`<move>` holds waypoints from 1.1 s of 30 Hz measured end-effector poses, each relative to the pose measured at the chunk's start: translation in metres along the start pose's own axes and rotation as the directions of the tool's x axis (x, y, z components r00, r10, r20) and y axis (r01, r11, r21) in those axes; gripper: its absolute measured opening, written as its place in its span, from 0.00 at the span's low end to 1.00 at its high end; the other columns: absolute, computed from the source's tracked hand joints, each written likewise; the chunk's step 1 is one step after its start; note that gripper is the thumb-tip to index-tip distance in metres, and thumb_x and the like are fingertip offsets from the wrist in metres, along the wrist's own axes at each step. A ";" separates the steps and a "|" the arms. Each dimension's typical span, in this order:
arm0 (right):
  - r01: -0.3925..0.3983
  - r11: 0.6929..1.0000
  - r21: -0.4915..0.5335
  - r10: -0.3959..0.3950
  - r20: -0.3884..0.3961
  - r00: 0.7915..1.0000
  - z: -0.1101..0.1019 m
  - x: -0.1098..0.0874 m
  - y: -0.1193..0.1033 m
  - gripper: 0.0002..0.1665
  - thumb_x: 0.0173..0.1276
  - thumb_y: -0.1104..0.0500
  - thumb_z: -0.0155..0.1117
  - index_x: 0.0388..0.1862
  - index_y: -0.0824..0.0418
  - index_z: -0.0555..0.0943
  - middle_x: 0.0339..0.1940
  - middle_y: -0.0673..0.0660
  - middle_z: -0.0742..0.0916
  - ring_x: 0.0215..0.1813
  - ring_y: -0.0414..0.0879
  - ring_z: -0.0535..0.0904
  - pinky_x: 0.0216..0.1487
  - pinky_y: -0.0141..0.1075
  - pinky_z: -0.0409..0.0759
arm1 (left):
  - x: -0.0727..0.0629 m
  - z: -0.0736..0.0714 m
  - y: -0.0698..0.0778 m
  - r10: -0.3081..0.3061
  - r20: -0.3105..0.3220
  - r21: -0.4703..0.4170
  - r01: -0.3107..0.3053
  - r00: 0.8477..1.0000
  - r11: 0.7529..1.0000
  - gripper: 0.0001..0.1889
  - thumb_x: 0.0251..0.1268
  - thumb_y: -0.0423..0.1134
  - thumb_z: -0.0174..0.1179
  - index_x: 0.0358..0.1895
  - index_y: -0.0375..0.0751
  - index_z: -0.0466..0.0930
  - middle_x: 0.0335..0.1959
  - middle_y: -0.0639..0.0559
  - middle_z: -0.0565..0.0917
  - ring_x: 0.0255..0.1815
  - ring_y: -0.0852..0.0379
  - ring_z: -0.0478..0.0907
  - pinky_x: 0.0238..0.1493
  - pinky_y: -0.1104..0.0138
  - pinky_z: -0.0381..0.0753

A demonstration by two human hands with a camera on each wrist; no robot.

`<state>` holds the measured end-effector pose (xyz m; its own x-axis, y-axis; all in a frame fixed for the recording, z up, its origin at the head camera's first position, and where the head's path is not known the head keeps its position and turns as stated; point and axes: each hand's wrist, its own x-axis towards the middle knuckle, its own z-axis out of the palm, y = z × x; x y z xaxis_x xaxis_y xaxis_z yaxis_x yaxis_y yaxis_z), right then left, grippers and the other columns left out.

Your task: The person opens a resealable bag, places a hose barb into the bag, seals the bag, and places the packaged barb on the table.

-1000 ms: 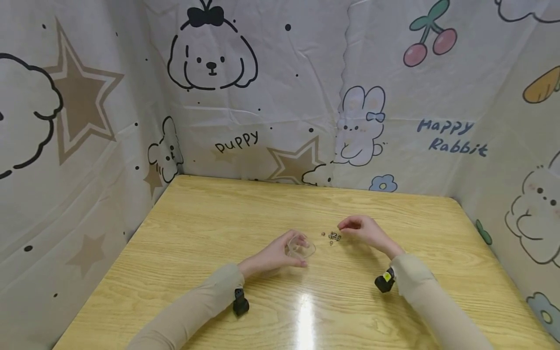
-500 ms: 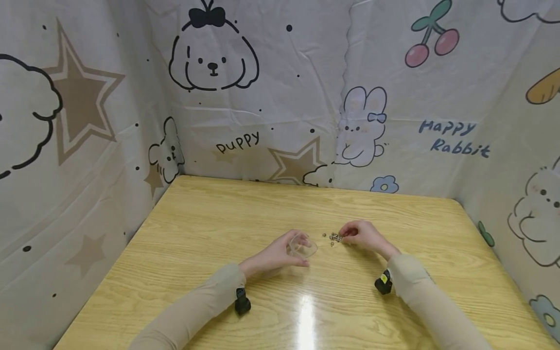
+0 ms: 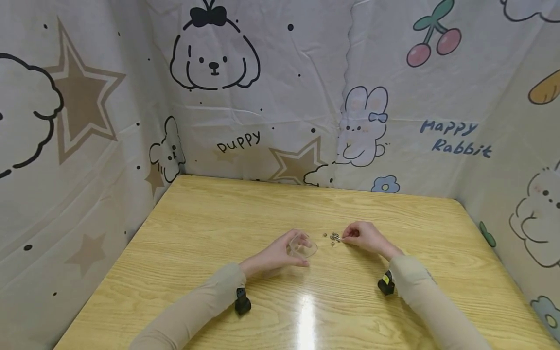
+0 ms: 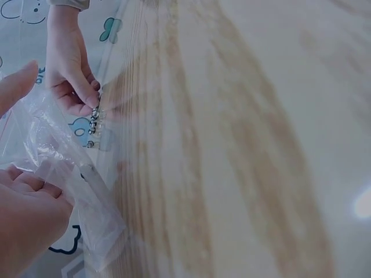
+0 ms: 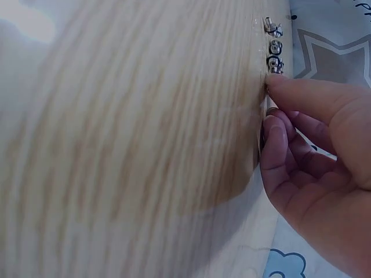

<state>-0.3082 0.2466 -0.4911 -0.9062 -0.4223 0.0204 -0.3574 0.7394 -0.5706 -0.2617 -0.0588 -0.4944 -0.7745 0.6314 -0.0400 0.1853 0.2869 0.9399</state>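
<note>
My left hand (image 3: 277, 253) holds a crinkled clear plastic bag (image 4: 72, 168), with thumb and fingers spread apart at its mouth. To the right of the bag, a small cluster of shiny metal pieces (image 3: 334, 237) lies on the wooden table (image 3: 245, 204). Some of these pieces (image 5: 275, 49) look ring-shaped or rounded in the right wrist view. My right hand (image 3: 365, 237) is at the right side of the cluster, fingers curled and thumb tip right at the nearest pieces. I cannot tell whether a piece is between its fingertips.
One single metal piece (image 3: 325, 235) lies a little left of the cluster, and another piece (image 3: 333, 244) lies just in front. A printed cloth (image 3: 280, 97) hangs behind the table and along both sides. Each wrist wears a small black camera (image 3: 386, 283).
My right hand has come down and slightly nearer, from just beyond the metal pieces to their right side. My left hand and the bag have barely moved.
</note>
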 end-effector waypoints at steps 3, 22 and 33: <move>0.013 1.000 -0.012 -0.013 0.002 1.000 -0.001 -0.002 -0.002 0.04 0.66 0.61 0.69 0.33 0.62 0.85 0.29 0.54 0.87 0.28 0.34 0.71 0.31 0.27 0.71 | 0.000 0.000 0.000 0.003 0.003 0.004 -0.003 1.000 1.000 0.30 0.61 0.40 0.70 0.63 0.49 0.67 0.62 0.51 0.77 0.67 0.51 0.72 0.70 0.50 0.69; 0.238 0.946 0.221 -0.233 -0.048 0.971 -0.005 -0.006 -0.099 0.04 0.68 0.58 0.67 0.39 0.56 0.86 0.37 0.54 0.88 0.36 0.37 0.80 0.37 0.29 0.83 | 0.001 0.003 -0.002 0.021 0.017 -0.074 -0.020 1.000 0.997 0.28 0.61 0.40 0.70 0.62 0.52 0.66 0.62 0.51 0.75 0.65 0.52 0.73 0.64 0.57 0.77; 0.241 0.945 0.223 -0.231 -0.072 0.970 -0.006 -0.004 -0.094 0.07 0.69 0.58 0.67 0.41 0.59 0.86 0.38 0.54 0.88 0.37 0.40 0.82 0.38 0.31 0.84 | 0.001 0.004 -0.002 0.021 0.021 -0.065 -0.020 1.000 0.998 0.30 0.62 0.41 0.70 0.64 0.51 0.66 0.64 0.51 0.76 0.67 0.52 0.72 0.64 0.57 0.77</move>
<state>-0.2722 0.1820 -0.4322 -0.8133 -0.5424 0.2108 -0.5057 0.4796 -0.7171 -0.2603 -0.0554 -0.4974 -0.7577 0.6520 -0.0271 0.1611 0.2272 0.9604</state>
